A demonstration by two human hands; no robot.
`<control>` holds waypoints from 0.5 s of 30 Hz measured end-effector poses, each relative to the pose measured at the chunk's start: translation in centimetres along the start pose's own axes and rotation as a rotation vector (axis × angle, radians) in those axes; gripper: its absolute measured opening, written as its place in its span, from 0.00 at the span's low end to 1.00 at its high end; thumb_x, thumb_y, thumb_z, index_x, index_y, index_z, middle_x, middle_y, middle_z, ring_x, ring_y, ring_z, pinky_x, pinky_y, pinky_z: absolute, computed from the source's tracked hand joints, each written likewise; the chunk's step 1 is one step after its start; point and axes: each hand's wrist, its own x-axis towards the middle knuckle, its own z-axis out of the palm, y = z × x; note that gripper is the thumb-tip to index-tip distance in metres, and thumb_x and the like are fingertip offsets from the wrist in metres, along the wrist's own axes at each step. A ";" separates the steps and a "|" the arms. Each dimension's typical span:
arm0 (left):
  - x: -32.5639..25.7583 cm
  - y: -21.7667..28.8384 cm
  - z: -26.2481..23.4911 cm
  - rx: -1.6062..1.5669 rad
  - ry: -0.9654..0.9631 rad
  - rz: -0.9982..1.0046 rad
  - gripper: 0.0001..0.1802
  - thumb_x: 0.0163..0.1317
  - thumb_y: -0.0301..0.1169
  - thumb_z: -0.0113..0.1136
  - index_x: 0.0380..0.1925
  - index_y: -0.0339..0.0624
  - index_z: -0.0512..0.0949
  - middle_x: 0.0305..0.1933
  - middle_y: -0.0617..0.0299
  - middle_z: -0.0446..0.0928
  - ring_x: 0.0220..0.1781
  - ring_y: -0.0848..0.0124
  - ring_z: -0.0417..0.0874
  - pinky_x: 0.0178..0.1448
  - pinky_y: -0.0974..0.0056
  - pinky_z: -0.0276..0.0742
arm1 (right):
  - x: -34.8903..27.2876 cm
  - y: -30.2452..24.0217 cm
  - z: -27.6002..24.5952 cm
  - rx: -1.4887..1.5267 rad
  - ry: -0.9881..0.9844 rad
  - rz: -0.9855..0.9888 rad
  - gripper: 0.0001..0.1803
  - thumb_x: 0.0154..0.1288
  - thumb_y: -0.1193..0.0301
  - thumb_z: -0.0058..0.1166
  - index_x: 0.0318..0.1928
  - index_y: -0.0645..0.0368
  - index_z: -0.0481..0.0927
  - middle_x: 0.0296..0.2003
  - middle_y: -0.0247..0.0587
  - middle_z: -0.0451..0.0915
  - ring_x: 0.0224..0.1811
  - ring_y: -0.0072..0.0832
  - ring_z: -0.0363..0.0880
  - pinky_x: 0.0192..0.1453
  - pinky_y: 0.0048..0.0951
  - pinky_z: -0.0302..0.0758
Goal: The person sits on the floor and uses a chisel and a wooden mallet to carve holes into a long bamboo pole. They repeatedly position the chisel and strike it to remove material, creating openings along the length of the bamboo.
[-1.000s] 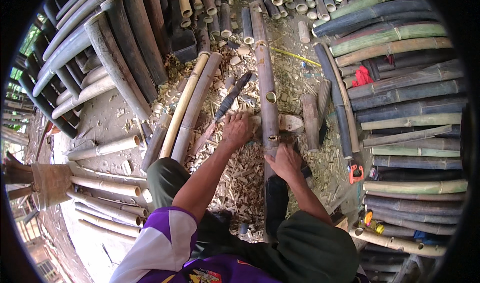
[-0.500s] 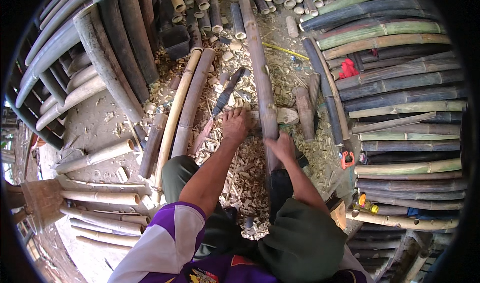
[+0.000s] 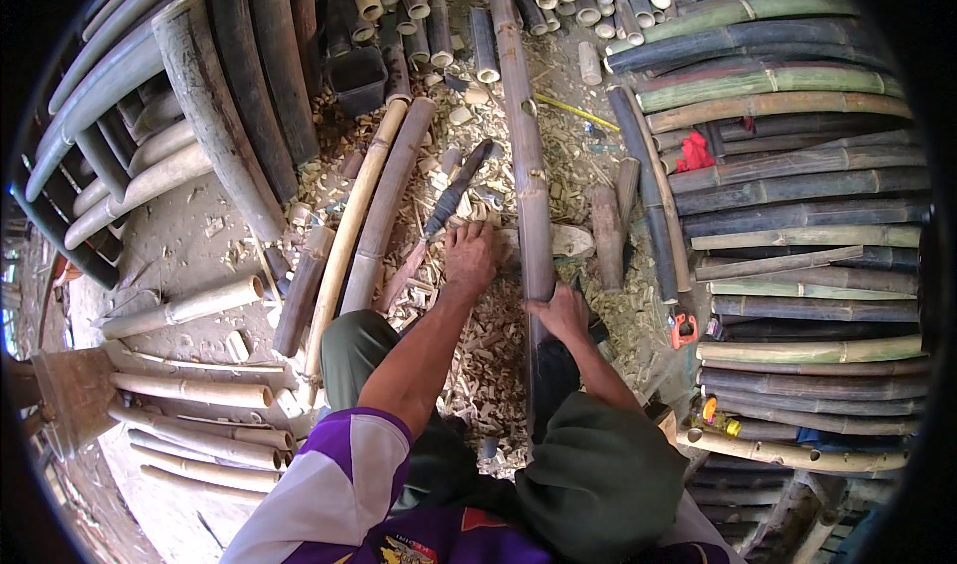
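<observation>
Lettering and a coloured emblem [image 3: 409, 552] mark the purple-and-white cloth shirt [image 3: 339, 479]; right hand [image 3: 563, 313], thumb across the top, holds one long grey-brown bamboo pole [image 3: 529, 170], lying over one pale wooden block [image 3: 571, 241]; left hand [image 3: 470, 255] rests palm down, fingers bent, its grip unclear; two bamboo poles, yellow [image 3: 356, 230] and grey [image 3: 389, 205], lie leftward.
</observation>
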 end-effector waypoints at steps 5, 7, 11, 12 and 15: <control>0.3 0.5 0.6 -0.064 0.066 -0.059 0.29 0.64 0.38 0.63 0.64 0.43 0.74 0.64 0.54 0.76 0.70 0.56 0.71 0.76 0.50 0.58 | 5.1 -3.0 -6.2 -0.145 -0.021 -0.041 0.51 0.58 0.37 0.65 0.65 0.71 0.73 0.61 0.65 0.78 0.63 0.54 0.80 0.66 0.53 0.75; -0.1 0.2 0.6 -0.052 0.029 -0.050 0.28 0.64 0.39 0.62 0.64 0.44 0.74 0.64 0.54 0.76 0.70 0.56 0.71 0.76 0.51 0.58 | 8.6 -4.7 -8.0 0.003 0.173 -0.063 0.51 0.62 0.37 0.63 0.68 0.69 0.70 0.61 0.64 0.78 0.64 0.54 0.79 0.67 0.54 0.74; -0.1 0.3 0.7 -0.015 0.028 -0.050 0.38 0.52 0.41 0.71 0.65 0.44 0.76 0.65 0.55 0.76 0.69 0.58 0.73 0.74 0.52 0.61 | 15.9 -9.8 -11.6 0.040 0.238 -0.046 0.46 0.60 0.40 0.66 0.64 0.67 0.73 0.59 0.61 0.81 0.62 0.53 0.81 0.63 0.53 0.78; -0.2 0.6 0.4 -0.028 0.017 -0.054 0.38 0.52 0.41 0.72 0.65 0.44 0.76 0.65 0.55 0.76 0.69 0.58 0.73 0.74 0.52 0.61 | 17.3 -10.4 -11.5 0.015 0.268 -0.048 0.45 0.60 0.41 0.67 0.63 0.65 0.75 0.57 0.60 0.82 0.60 0.52 0.82 0.62 0.53 0.79; -0.2 0.9 -0.3 -0.033 -0.007 -0.056 0.33 0.65 0.48 0.65 0.66 0.44 0.75 0.66 0.54 0.76 0.70 0.57 0.72 0.76 0.51 0.58 | 20.4 -11.4 -11.5 0.020 0.259 -0.039 0.40 0.57 0.41 0.70 0.55 0.62 0.80 0.53 0.56 0.85 0.56 0.51 0.85 0.59 0.50 0.81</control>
